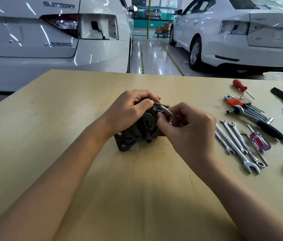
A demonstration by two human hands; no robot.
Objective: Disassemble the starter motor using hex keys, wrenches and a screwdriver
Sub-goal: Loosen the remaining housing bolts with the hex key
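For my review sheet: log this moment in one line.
left hand grips starter motor | right hand holds hex key at it

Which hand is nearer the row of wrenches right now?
Right. The right hand works a small tool at the starter motor, just left of the wrenches. The left hand grips the motor's far side, farther from them.

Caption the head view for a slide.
Left hand steadies dark metal starter motor on beige table; right hand works a slim metal tool.
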